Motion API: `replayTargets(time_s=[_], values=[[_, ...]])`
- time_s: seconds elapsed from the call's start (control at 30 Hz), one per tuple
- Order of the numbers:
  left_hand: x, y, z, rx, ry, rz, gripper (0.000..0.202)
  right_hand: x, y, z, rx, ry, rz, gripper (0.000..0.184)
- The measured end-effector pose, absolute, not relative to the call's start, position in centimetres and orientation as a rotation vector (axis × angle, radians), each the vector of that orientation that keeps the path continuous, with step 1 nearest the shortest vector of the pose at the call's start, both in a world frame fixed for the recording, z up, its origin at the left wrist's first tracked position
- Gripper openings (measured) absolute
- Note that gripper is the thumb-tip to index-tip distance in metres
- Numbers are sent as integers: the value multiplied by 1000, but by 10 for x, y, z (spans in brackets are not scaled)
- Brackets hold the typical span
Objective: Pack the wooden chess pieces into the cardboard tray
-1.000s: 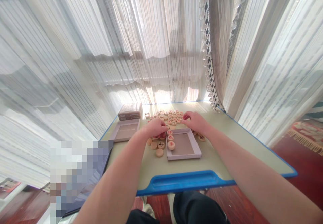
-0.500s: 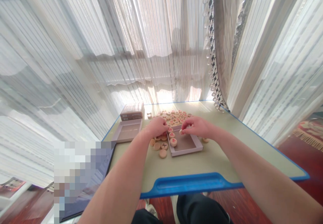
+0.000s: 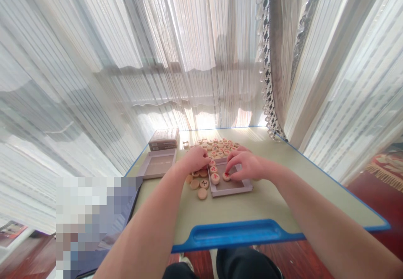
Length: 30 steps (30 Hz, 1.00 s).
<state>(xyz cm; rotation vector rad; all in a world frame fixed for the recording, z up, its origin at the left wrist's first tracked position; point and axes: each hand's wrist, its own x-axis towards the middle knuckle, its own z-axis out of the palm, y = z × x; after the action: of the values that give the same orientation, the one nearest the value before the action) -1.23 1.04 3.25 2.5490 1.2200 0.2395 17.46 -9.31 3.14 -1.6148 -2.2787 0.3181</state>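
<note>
A shallow grey box tray (image 3: 234, 189) lies mid-table with round wooden game pieces along its left side. My right hand (image 3: 244, 165) hovers inside it, fingertips pinched on a red-marked wooden piece (image 3: 226, 176) at the tray floor. My left hand (image 3: 195, 160) rests curled at the tray's far left corner, its fingers closed over pieces I cannot make out. Several loose pieces (image 3: 199, 184) lie left of the tray. A larger scatter of pieces (image 3: 218, 145) spreads behind both hands.
The table (image 3: 283, 195) has a blue rim and a blue front groove (image 3: 236, 233). A second empty tray (image 3: 158, 163) and a brown box (image 3: 164, 138) sit at the far left. Sheer curtains close in on three sides. A dark flat object (image 3: 132, 199) leans at the table's left.
My right hand came back from the far scatter with a red-marked piece and lowered it into the tray. My left hand stayed at the tray's corner.
</note>
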Motion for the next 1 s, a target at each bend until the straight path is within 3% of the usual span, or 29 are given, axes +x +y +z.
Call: replayTargets(time_s=[0.57,1.0], values=[[-9,7,34,2584,1273,228,16,172,-94,29,-1559,-2366,530,14],[-5,6,33,2628,1348,260,19,170,-93,31,-1561,-2314,439,14]])
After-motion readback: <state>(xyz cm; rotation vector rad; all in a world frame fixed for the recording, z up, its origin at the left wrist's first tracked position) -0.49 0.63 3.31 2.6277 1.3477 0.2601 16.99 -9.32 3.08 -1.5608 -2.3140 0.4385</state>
